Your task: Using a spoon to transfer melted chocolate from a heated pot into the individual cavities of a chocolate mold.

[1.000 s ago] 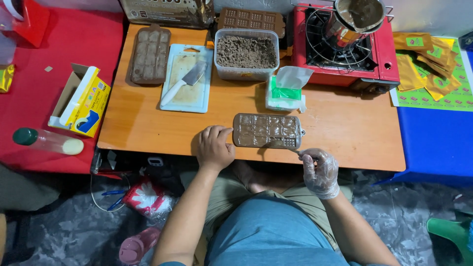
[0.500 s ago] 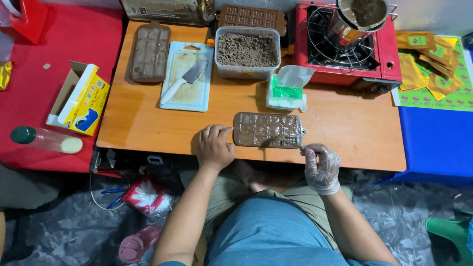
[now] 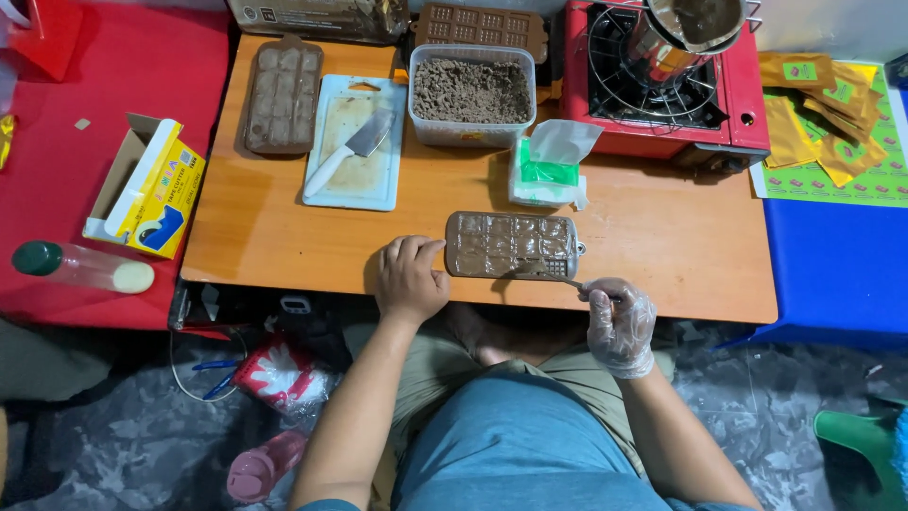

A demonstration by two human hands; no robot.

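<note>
Fingers of our gloved right hand (image 3: 619, 322) are closed around the handle of a small metal spatula (image 3: 553, 275), its blade resting on the near right corner of the grey chocolate-bar mould (image 3: 511, 244); our bare left hand (image 3: 410, 277), at nine o'clock of the mould, curls its fingers loosely against the mould's left end, steadying rather than gripping it. That mould lies near the front edge of the wooden table (image 3: 662, 237). Its cavities look filled with brown mass, most of them smooth, so we judge filling done and levelling or scraping nearly finished, with the corner under the blade left to clear. At eleven o'clock a second filled mould (image 3: 282, 95) lies beside the cutting board (image 3: 350, 180), which carries a knife (image 3: 348, 151). At twelve o'clock stands a clear tub of brown crumbs (image 3: 471, 93), and beyond it lies another brown mould (image 3: 482, 26). At one o'clock a metal pot (image 3: 686, 28) sits tilted on the red gas stove (image 3: 747, 104). Whether the masses have set, we cannot tell.
</note>
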